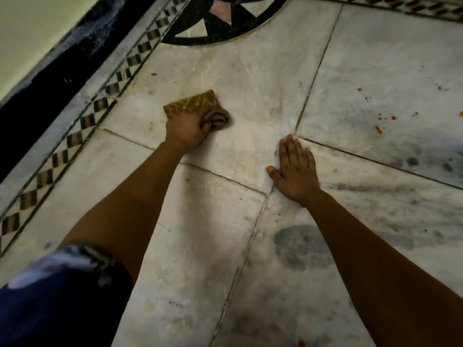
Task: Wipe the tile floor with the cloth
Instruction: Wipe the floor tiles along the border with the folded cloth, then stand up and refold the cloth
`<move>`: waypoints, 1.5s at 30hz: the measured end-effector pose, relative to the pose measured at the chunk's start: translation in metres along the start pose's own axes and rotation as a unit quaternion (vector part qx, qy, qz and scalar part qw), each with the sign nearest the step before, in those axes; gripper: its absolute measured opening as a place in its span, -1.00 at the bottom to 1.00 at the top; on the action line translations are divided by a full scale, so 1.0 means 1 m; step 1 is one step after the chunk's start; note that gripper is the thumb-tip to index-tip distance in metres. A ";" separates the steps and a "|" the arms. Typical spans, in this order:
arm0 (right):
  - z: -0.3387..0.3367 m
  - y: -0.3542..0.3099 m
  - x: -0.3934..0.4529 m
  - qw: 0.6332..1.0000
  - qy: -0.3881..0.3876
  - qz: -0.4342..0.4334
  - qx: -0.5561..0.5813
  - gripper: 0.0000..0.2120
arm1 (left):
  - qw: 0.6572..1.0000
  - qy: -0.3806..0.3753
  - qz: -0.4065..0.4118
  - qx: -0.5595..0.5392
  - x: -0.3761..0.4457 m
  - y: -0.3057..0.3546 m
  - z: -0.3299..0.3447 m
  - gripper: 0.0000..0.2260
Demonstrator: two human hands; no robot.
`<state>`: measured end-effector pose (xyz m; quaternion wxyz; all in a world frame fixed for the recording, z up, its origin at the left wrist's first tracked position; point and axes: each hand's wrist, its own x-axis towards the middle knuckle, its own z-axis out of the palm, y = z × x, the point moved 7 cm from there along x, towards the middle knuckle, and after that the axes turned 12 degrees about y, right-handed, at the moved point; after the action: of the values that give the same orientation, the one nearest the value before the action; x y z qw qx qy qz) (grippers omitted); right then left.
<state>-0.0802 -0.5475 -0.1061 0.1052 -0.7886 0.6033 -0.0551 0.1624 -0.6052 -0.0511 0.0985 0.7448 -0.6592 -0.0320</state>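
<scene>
Head view: left hand (186, 131) grips the cloth (198, 106); right hand (294, 171) — spread flat on the tile floor (250, 78).

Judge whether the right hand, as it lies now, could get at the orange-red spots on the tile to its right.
Probably yes. The right hand rests flat and holds nothing, and only bare tile floor lies between it and the orange-red spots. The cloth, though, is gripped by the left hand.

Matt marble floor (250, 78), woven cloth (193, 103)
</scene>
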 end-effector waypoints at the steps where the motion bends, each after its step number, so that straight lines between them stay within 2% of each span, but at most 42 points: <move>1: -0.001 0.000 0.000 1.000 -0.015 0.002 0.002 -0.24 | 1.000 -0.008 0.011 -0.009 -0.011 0.006 0.002 -0.56; 4: -0.009 -0.002 -0.002 0.997 -0.072 -0.008 -0.006 -0.35 | 0.998 -0.027 -0.006 -0.062 -0.048 0.016 -0.005 -0.57; 6: -0.023 -0.005 -0.008 0.994 -0.105 -0.009 0.007 -0.37 | 0.984 -0.033 -0.050 -0.167 -0.071 0.020 -0.018 -0.54; 9: -0.049 -0.014 -0.029 0.993 -0.105 -0.012 0.045 -0.40 | 0.915 -0.026 -0.155 -0.372 -0.101 0.028 -0.038 -0.71; 12: -0.085 -0.020 -0.060 0.993 -0.099 -0.032 0.054 -0.43 | 0.833 -0.045 -0.235 -0.499 -0.118 0.055 -0.061 -0.80; 17: -0.150 0.007 -0.106 0.992 -0.060 0.019 0.106 -0.45 | 0.724 -0.137 -0.304 -0.604 -0.137 0.130 -0.091 -0.84; 21: -0.203 0.036 -0.135 0.977 -0.007 0.078 0.200 -0.51 | 0.660 -0.207 -0.305 -0.655 -0.155 0.200 -0.111 -0.78; 23: -0.223 0.048 -0.148 0.962 0.030 0.109 0.249 -0.54 | 0.639 -0.237 -0.301 -0.667 -0.163 0.229 -0.116 -0.75; 25: -0.238 0.055 -0.162 0.949 0.063 0.131 0.280 -0.55 | 0.634 -0.255 -0.295 -0.668 -0.168 0.252 -0.120 -0.73; 30: -0.265 0.063 -0.192 0.931 0.127 0.118 0.320 -0.55 | 0.635 -0.266 -0.276 -0.670 -0.185 0.301 -0.131 -0.71; 34: -0.278 0.068 -0.205 0.918 0.184 0.122 0.330 -0.42 | 0.620 -0.256 -0.248 -0.699 -0.191 0.333 -0.144 -0.65; 35: -0.282 0.070 -0.208 0.912 0.200 0.120 0.336 -0.40 | 0.629 -0.250 -0.237 -0.697 -0.191 0.339 -0.148 -0.62; 38: -0.289 0.070 -0.211 0.901 0.231 0.109 0.352 -0.40 | 0.714 -0.227 -0.206 -0.630 -0.187 0.345 -0.160 -0.48; 40: -0.288 0.067 -0.211 0.894 0.231 0.101 0.370 -0.39 | 0.744 -0.205 -0.214 -0.599 -0.184 0.342 -0.168 -0.47; 43: -0.276 0.063 -0.207 0.878 0.222 0.112 0.409 -0.24 | 0.738 -0.180 -0.256 -0.598 -0.182 0.330 -0.168 -0.55; 45: -0.267 0.059 -0.203 0.868 0.226 0.106 0.429 -0.28 | 0.719 -0.169 -0.279 -0.614 -0.185 0.321 -0.161 -0.57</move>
<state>-0.2469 -0.3927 0.1474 0.2996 -0.5634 0.6071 -0.4736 -0.1460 -0.4411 0.1519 0.4077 0.6535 -0.2631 -0.5809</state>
